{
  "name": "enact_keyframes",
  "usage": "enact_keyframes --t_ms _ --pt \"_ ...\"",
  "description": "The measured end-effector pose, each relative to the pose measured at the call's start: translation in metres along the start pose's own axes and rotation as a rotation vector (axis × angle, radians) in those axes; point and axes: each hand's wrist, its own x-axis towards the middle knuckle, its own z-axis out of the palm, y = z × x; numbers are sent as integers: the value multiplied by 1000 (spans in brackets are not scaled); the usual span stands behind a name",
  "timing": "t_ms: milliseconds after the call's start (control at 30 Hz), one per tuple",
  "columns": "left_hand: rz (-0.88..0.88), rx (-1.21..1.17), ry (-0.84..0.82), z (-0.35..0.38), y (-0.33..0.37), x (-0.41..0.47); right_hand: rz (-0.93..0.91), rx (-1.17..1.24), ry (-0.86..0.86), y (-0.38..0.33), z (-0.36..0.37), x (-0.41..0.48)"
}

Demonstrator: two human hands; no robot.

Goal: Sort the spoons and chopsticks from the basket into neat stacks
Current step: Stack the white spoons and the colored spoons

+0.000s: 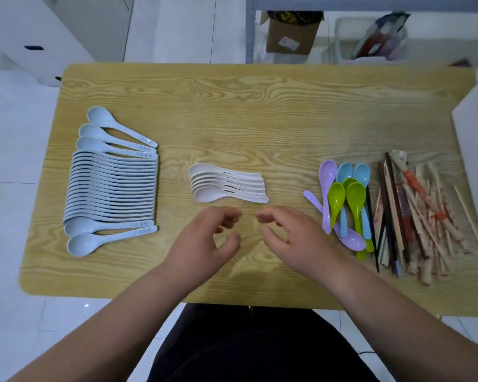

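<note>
Both hands are empty: the left hand (202, 241) and the right hand (290, 235) hover side by side over the table (232, 106), fingers loosely curled, with nothing between them. Just beyond them lies the nested stack of white spoons (226, 184). Well out past the left hand runs the long row of pale blue spoons (111, 188). Just outside the right hand sit the coloured spoons (345, 205), with the chopsticks (414, 216) in a loose pile beyond those. The spoons look like light, stiff, glossy plastic that is likely to slide, so a pinch on the narrow handles should serve best. The chopsticks, some in paper wrappers, seem light and prone to roll, and are best gathered as a bundle round the middle.
</note>
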Motion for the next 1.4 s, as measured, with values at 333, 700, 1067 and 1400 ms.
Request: enact_keyframes --t_ms 333,700,1067,1400 --pt "-131 -229 -10 18 103 -108 -71 -58 -164 -23 -82 -139" --pt "167 -178 -151 15 139 -64 44 -3 81 -28 -92 -167" --pt "138 -206 -60 80 177 -30 100 127 78 42 -141 -163" --pt "-99 -207 138 157 192 -15 30 128 -66 111 -202 -85"
